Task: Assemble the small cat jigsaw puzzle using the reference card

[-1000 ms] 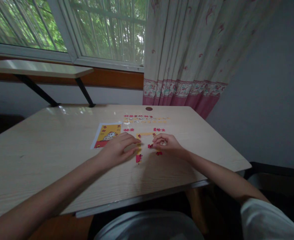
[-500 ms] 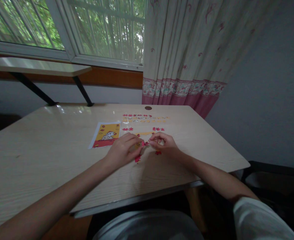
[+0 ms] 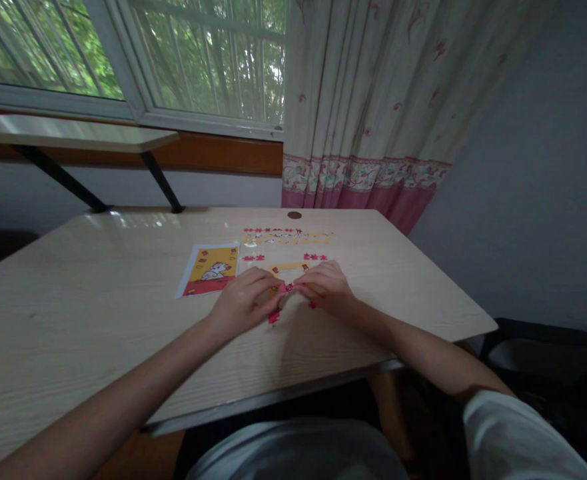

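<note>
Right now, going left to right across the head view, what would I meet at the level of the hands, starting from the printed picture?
Printed picture → left hand → small red puzzle piece held between the hands → right hand.

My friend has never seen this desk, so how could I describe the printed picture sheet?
On the pale desk by the window, look left of the small puzzle pieces, just past the left hand. The printed picture sheet lies flat there, white-edged, showing a white cartoon animal against yellow and red. Unlike the separate little pieces beside it, it is one large, whole picture.
</note>
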Available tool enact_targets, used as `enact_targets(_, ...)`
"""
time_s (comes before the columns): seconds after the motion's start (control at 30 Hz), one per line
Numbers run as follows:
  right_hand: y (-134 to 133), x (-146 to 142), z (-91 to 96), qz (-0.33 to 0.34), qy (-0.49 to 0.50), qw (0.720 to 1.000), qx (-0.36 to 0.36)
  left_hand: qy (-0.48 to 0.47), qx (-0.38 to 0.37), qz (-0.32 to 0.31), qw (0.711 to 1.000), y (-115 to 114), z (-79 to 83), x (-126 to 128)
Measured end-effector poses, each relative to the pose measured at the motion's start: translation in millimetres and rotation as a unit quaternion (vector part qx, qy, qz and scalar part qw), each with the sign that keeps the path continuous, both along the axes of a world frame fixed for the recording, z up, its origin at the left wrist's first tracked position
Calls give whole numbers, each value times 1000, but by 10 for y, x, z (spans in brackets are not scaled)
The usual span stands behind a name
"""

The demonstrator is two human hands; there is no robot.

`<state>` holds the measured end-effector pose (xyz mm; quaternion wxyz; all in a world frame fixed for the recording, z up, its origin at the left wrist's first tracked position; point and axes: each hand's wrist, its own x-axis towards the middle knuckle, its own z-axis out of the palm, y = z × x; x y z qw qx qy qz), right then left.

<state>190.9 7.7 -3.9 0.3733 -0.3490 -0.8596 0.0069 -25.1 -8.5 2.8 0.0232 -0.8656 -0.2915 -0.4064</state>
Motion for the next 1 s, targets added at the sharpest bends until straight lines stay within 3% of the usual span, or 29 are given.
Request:
enact_targets(0.37,-8,-19,-93,14,-12,1000,19,23,-27,-9,999,9,-4,-25)
enact_targets(0.5,-80,-36,-97,-5,-27,999,-22,61,-119,11,991,62,20,-146)
enact_targets(0.63,-251,-60,-117,57,-97,989,-93,152,-190,-3,970,129,-7,-305)
enact_targets(0.77,-375,-95,-140,86,-147,979,-110,215,-222,-7,951,148,-64,-349)
enact_targets(1.0,-384,-152,-118,72,-156,978,-119,258,-228,13,939,133,-71,-324)
